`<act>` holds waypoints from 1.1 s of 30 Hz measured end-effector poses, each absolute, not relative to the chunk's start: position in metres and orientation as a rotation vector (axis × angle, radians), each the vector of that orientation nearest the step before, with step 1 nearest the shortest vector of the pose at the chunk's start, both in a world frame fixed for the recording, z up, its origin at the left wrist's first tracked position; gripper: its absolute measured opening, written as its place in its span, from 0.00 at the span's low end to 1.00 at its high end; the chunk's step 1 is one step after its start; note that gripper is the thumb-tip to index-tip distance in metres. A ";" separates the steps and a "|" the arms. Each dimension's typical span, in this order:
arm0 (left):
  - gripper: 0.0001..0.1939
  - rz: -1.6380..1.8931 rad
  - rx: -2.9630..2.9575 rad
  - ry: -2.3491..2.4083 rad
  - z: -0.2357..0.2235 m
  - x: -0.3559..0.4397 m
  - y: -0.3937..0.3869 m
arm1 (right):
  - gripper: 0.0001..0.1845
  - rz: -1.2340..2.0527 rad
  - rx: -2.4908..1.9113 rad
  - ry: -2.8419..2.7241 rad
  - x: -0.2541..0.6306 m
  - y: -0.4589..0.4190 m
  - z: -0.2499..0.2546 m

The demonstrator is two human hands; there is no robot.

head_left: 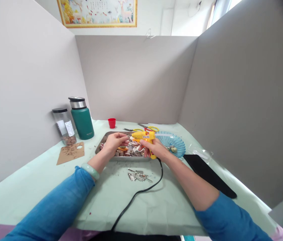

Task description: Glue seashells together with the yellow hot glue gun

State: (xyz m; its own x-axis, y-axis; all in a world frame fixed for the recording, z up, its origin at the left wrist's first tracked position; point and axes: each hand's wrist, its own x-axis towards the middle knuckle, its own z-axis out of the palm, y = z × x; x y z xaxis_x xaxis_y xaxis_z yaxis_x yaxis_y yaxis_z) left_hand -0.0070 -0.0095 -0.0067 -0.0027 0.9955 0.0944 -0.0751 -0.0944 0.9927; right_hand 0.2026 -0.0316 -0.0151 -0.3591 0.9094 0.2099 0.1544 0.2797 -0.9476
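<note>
My right hand [154,148] is wrapped round the handle of a yellow hot glue gun [144,135], its nozzle aimed left. A clear glue stick [165,135] juts from the gun's back end, and a black cord [141,191] runs down from the handle to the table's front edge. Close to the nozzle, my left hand [116,142] pinches with thumb and fingers; whatever it holds is too small to make out. Both hands are above a metal tray [123,159] full of small mixed pieces. Nearer to me lies a small pile of metal clips [138,175].
A blue plate [181,145] with small items stands right of the tray, beside a black flat pad [209,175]. Scissors [153,128] and a red cup [111,123] are behind. At left are a green bottle [82,122], a clear jar [65,127] and a brown card [70,154].
</note>
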 end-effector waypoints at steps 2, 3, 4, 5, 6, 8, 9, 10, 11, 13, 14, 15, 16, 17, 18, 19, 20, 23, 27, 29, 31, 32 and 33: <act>0.11 1.313 1.214 1.097 -0.007 -0.007 -0.009 | 0.19 1.151 -0.976 -1.722 0.203 -0.032 -0.015; 0.11 1.313 1.209 1.089 -0.007 -0.007 -0.009 | 0.20 1.151 -0.974 -1.724 0.203 -0.032 -0.015; 0.12 1.313 1.206 1.081 -0.007 -0.007 -0.009 | 0.20 1.152 -0.971 -1.728 0.203 -0.032 -0.015; 0.12 1.313 1.204 1.076 -0.007 -0.007 -0.010 | 0.19 1.155 -0.966 -1.734 0.203 -0.032 -0.015; 0.12 1.313 1.205 1.075 -0.006 -0.007 -0.010 | 0.19 1.156 -0.961 -1.743 0.204 -0.033 -0.014; 0.12 1.314 1.211 1.086 -0.006 -0.007 -0.010 | 0.19 1.153 -0.955 -1.756 0.204 -0.033 -0.014; 0.12 1.314 1.215 1.094 -0.006 -0.007 -0.010 | 0.19 1.151 -0.957 -1.761 0.204 -0.033 -0.013; 0.12 1.315 1.219 1.101 -0.006 -0.007 -0.010 | 0.19 1.149 -0.960 -1.761 0.203 -0.033 -0.013; 0.12 1.315 1.222 1.105 -0.006 -0.007 -0.010 | 0.19 1.146 -0.964 -1.757 0.203 -0.032 -0.013; 0.11 1.318 1.225 1.105 -0.006 -0.007 -0.009 | 0.19 1.148 -0.975 -1.743 0.203 -0.031 -0.014; 0.11 1.319 1.225 1.100 -0.007 -0.007 -0.009 | 0.19 1.152 -0.978 -1.734 0.202 -0.031 -0.014; 0.11 1.320 1.223 1.093 -0.007 -0.007 -0.009 | 0.19 1.157 -0.979 -1.724 0.202 -0.031 -0.015; 0.11 1.319 1.219 1.086 -0.007 -0.007 -0.008 | 0.19 1.162 -0.978 -1.716 0.202 -0.030 -0.015; 0.10 1.319 1.211 1.077 -0.008 -0.008 -0.007 | 0.19 1.168 -0.976 -1.708 0.202 -0.030 -0.016; 0.10 1.319 1.199 1.066 -0.008 -0.008 -0.007 | 0.19 1.173 -0.974 -1.701 0.202 -0.030 -0.016; 0.09 1.317 1.184 1.051 -0.008 -0.009 -0.006 | 0.19 1.178 -0.973 -1.695 0.203 -0.030 -0.016; 0.09 1.314 1.166 1.034 -0.009 -0.009 -0.005 | 0.20 1.181 -0.971 -1.689 0.203 -0.030 -0.017; 0.07 1.290 1.118 0.982 -0.010 -0.011 -0.004 | 0.20 1.187 -0.957 -1.688 0.204 -0.029 -0.018; 0.06 1.283 1.095 0.965 -0.009 -0.010 -0.004 | 0.20 1.175 -0.934 -1.712 0.204 -0.029 -0.019; 0.06 1.293 1.094 0.968 -0.008 -0.009 -0.005 | 0.20 1.174 -0.930 -1.726 0.204 -0.029 -0.019; 0.05 1.297 1.095 0.973 -0.008 -0.009 -0.005 | 0.19 1.178 -0.930 -1.733 0.204 -0.030 -0.018; 0.05 1.298 1.096 0.976 -0.008 -0.009 -0.005 | 0.19 1.180 -0.933 -1.737 0.204 -0.030 -0.017; 0.05 1.301 1.097 0.978 -0.008 -0.009 -0.005 | 0.19 1.181 -0.937 -1.741 0.204 -0.030 -0.017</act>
